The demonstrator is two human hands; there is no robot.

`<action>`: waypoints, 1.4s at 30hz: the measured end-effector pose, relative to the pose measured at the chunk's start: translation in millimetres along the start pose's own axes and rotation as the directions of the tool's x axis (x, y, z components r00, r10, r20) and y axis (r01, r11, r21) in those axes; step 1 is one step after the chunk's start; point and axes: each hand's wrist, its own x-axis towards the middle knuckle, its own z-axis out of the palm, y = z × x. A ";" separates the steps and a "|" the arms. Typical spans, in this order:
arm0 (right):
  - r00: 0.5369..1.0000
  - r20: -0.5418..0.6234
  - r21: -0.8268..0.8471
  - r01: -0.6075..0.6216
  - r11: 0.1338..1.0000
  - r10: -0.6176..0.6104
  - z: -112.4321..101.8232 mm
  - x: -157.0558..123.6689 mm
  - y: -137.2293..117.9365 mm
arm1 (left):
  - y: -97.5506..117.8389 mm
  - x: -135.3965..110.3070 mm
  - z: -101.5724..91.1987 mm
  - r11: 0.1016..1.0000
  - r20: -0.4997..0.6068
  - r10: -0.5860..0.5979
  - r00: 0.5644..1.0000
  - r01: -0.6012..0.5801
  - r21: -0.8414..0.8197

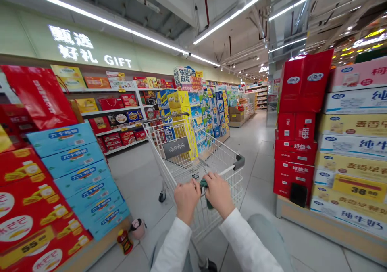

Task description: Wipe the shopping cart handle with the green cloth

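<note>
A white wire shopping cart [157,159] stands before me, with a dark sign plate [176,147] at the far end of its basket. At the cart's near corner, my left hand [186,197] is closed, thumb side inward. My right hand [218,194] is closed beside it, nearly touching. Between them a small dark green piece [204,183] shows at the rim, and both hands grip it. More dark green shows below the right fingers; the rest is hidden, so I cannot tell what it is. White sleeves cover both arms.
Light-blue cartons [87,175] and red cartons [33,215] are stacked on the left. A pink cup [138,228] and a dark bottle [124,241] stand on the floor. Milk cartons [353,163], red boxes [294,159] and a black phone-like slab [298,194] are on the right. Gift shelves [117,110] line the back.
</note>
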 end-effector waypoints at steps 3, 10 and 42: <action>0.998 0.038 -0.012 0.040 0.999 -0.039 -0.4 3.6 -9.4 | -20.5 1.5 -0.8 0.999 -0.013 0.046 0.999 -0.046 -0.024; 0.996 0.029 0.043 0.078 0.996 -0.079 5.8 6.1 -9.2 | -40.5 5.6 15.3 0.983 -0.049 0.126 0.991 -0.132 -0.127; 0.977 -0.135 0.042 0.171 0.984 -0.164 89.3 63.4 11.7 | -55.5 77.0 71.4 0.994 0.119 0.111 0.987 -0.112 0.002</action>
